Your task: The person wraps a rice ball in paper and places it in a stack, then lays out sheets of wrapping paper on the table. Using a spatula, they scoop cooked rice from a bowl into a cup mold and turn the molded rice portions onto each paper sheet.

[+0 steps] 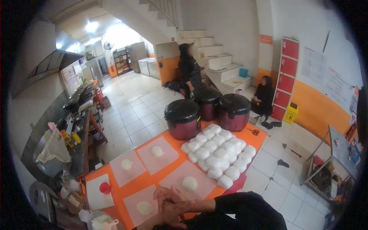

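My right hand reaches in from the right under a black sleeve and lies against my left hand, just below it. The two hands are pressed together over the near edge of the orange table; anything between the palms is hidden. Beside them, a white round mound, which looks like rice, rests on a pale paper sheet. Another mound sits on a sheet just beyond my hands. Two more sheets farther back each carry one mound, being the left one.
Rows of white wrapped bundles cover the table's right side. Several dark red rice cookers stand behind, with scissors nearby. A red cup and a bowl of white food are at left. One person stands; another sits.
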`<state>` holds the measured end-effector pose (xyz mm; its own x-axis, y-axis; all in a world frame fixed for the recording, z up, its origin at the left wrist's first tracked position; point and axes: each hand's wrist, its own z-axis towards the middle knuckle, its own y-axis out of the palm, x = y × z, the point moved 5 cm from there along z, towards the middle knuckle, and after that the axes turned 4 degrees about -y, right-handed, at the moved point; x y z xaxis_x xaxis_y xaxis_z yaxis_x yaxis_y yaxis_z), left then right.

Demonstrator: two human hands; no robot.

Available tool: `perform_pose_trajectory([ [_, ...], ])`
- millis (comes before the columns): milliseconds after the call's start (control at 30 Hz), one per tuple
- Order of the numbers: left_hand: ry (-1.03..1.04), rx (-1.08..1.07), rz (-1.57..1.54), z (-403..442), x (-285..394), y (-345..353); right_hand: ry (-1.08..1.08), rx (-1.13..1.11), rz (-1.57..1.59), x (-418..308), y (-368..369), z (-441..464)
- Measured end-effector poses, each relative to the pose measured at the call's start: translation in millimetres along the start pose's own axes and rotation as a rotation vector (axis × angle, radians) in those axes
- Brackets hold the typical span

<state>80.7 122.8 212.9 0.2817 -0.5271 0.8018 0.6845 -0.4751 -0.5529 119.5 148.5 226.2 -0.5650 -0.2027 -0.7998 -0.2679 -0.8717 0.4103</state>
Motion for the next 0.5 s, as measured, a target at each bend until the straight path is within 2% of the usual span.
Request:
perform_pose_trajectory([
  [67, 0.041, -0.006, 0.003, 9.9, 2.9, 6.0, -0.004, 0.07, 0.041, -15.1, -7.8, -9.4],
  [133, 0.069, 0.003, 0.023, 22.2, 4.4, 13.2, 0.095, 0.398, -0.128, -22.9, -28.4, -22.5],
  [167, 0.071, -0.002, 0.02, 25.6, 1.2, 23.3, -0.13, 0.558, -0.29, -33.0, -45.0, -33.0],
  [200, 0.121, 0.164, 0.066, 29.6, -6.8, 31.2, -0.361, 0.708, -0.455, -42.6, -60.1, -47.5],
  [233, 0.174, 0.33, 0.112, 31.8, -19.1, 41.5, -0.381, 0.943, -0.367, -46.1, -72.7, -67.1],
  [267, 0.471, 0.608, 0.201, 20.5, -36.9, 61.7, -0.402, 1.172, -0.275, -51.0, -85.4, -92.6],
  [300, 0.483, 0.608, 0.201, 18.1, -51.9, 72.0, -0.372, 1.261, -0.531, -56.7, -99.3, -121.1],
  [333, 0.263, 0.425, 0.36, 25.0, -70.9, 87.2, -0.333, 1.341, -0.79, -57.9, -109.2, -147.9],
  [367, 0.036, 0.237, 0.507, 25.4, -92.9, 105.1, -0.331, 1.343, -0.795, -53.9, -110.3, -164.1],
  [433, 0.057, 0.201, 0.554, 10.8, -116.3, 121.7, -0.335, 1.293, -0.81, -46.9, -106.8, -188.0],
  [467, -0.029, 0.092, 0.724, 3.4, -130.3, 129.4, -0.322, 1.299, -0.813, -41.9, -102.6, -196.8],
  [500, -0.116, -0.024, 0.89, -7.6, -145.8, 136.3, -0.232, 1.2, -0.973, -36.2, -95.1, -198.6],
])
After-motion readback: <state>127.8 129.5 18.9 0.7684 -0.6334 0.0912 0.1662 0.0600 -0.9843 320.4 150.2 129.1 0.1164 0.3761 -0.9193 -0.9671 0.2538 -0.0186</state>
